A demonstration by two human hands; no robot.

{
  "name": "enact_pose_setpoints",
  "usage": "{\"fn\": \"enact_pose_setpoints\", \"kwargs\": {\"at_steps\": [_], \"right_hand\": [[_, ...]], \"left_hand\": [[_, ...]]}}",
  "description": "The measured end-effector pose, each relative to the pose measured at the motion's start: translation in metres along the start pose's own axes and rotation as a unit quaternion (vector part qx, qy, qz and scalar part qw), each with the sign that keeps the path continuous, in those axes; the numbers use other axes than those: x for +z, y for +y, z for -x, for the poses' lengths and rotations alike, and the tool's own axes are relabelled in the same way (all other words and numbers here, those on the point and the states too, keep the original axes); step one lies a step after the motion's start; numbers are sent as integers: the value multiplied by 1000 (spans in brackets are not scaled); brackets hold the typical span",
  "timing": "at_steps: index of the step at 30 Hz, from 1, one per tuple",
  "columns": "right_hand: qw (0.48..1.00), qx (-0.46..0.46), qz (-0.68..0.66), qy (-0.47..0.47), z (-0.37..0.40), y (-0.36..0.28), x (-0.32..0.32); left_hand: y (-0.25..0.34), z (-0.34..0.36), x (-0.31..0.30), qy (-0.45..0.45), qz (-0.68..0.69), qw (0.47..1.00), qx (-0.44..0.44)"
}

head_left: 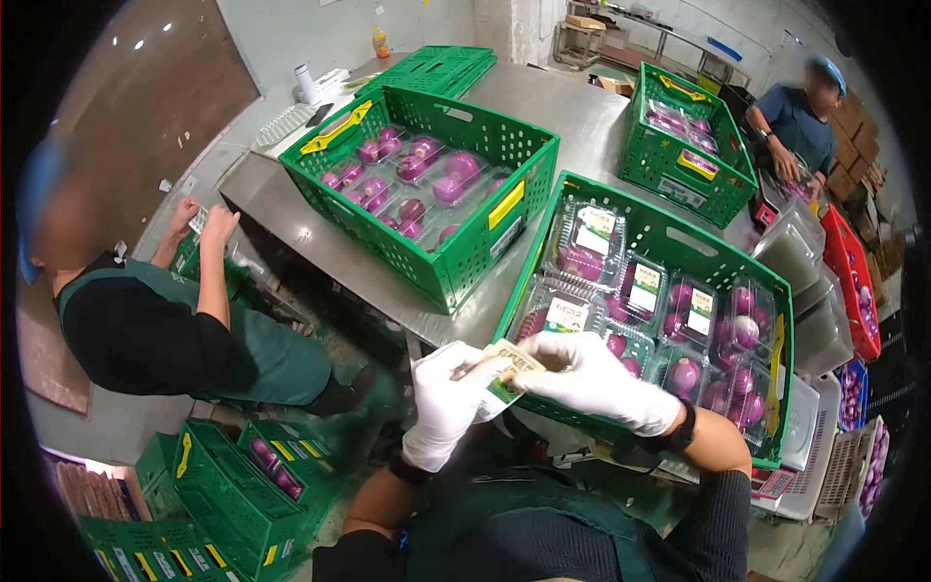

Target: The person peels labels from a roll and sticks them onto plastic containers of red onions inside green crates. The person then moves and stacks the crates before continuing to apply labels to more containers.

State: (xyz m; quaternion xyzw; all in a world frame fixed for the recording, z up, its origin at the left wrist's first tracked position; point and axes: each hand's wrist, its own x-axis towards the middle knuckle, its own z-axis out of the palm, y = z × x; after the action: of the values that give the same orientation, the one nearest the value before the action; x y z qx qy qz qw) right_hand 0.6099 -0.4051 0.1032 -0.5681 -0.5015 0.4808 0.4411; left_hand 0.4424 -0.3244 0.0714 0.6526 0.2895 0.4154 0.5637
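White gloves cover both my hands. My left hand (pixel 448 400) is closed on a small stack of printed labels (pixel 502 373), cream and green with dark lettering. Pinching the upper right edge of the same labels is my right hand (pixel 593 376). Just beyond them stands a green crate (pixel 669 218) of clear plastic boxes filled with red onions (pixel 745 332). Several boxes at its left and middle carry a label, such as the label on the far box (pixel 594 230). Boxes toward its right side show bare lids.
Another green crate (pixel 427 262) of boxed onions sits on the steel table (pixel 310 233), with a third crate (pixel 679 184) farther back. A co-worker (pixel 145 330) stands at left, another person (pixel 800 126) at far right. Green crates (pixel 228 495) are stacked on the floor.
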Motion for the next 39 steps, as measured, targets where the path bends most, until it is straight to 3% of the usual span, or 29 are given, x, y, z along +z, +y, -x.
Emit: {"fn": "enact_pose_setpoints", "kwargs": {"at_steps": [1, 2, 4, 5, 6, 7, 8, 9, 10, 11, 12, 13, 14, 16, 17, 18, 19, 23, 26, 27, 30, 33, 37, 39], "right_hand": [[998, -11, 34, 45, -4, 12, -1], [989, -85, 46, 112, -6, 14, -8], [983, -53, -51, 171, 0, 6, -22], [979, -39, -64, 191, 4, 10, -27], [981, -68, -16, 183, 5, 12, -29], [979, -96, 29, 177, 6, 14, -30], [975, -120, 75, 170, 9, 16, -30], [949, -203, 178, 162, 13, 6, -25], [936, -229, 228, 137, 18, -5, -26], [925, -236, 237, 178, 22, -11, -41], [912, -244, 248, 216, 25, -15, -58], [974, -76, 43, 211, 29, -12, -70], [981, -16, 58, 185, 31, -1, -86], [966, -31, 84, 243, 32, 44, -117], [968, 27, 26, 249, 38, 56, -133], [964, 84, -29, 252, 43, 60, -144], [959, 145, -26, 244, 51, 61, -145], [952, 257, 113, 121, 56, 124, -149], [921, 303, 227, 96, 45, 140, -152], [908, 311, 264, 98, 43, 142, -150], [899, 312, 291, 102, 41, 160, -147], [910, 279, 285, 109, 38, 176, -146], [813, 292, 490, 118, 29, 161, -128], [779, 325, 525, 112, 30, 135, -131]], "left_hand": [[-1, 1, 0, -22, -36, 999, 1], [-5, 2, 0, -44, -70, 997, 2], [-21, 5, -8, -117, -105, 987, -26], [-19, 1, -22, -185, -62, 972, -131], [-15, -3, -28, -193, 20, 974, -117], [-5, -6, -24, -139, 30, 990, -27], [15, -11, -11, -130, 1, 991, 32], [35, -16, 2, -117, -29, 989, 90], [34, -17, 12, -157, -66, 982, 86], [32, -17, 23, -196, -103, 971, 86], [14, -11, 25, -245, 5, 964, -101], [5, -5, 24, -249, 18, 965, -85], [12, -4, 24, -254, 26, 964, -71], [62, -16, 15, -300, -22, 950, -83], [67, -20, 3, -321, -46, 946, 1], [80, -19, -7, -281, -53, 958, 15], [90, -12, -12, -225, 81, 970, -41], [65, -17, -27, -238, 28, 968, 72], [50, -17, -37, -237, -14, 958, 162], [48, -8, -32, -178, 88, 980, -3], [38, -2, -26, -126, 142, 980, -64], [34, -2, -26, -139, 148, 975, -85], [29, -10, -19, -185, 150, 968, -84], [29, -11, -11, -180, 96, 970, -135]]}}
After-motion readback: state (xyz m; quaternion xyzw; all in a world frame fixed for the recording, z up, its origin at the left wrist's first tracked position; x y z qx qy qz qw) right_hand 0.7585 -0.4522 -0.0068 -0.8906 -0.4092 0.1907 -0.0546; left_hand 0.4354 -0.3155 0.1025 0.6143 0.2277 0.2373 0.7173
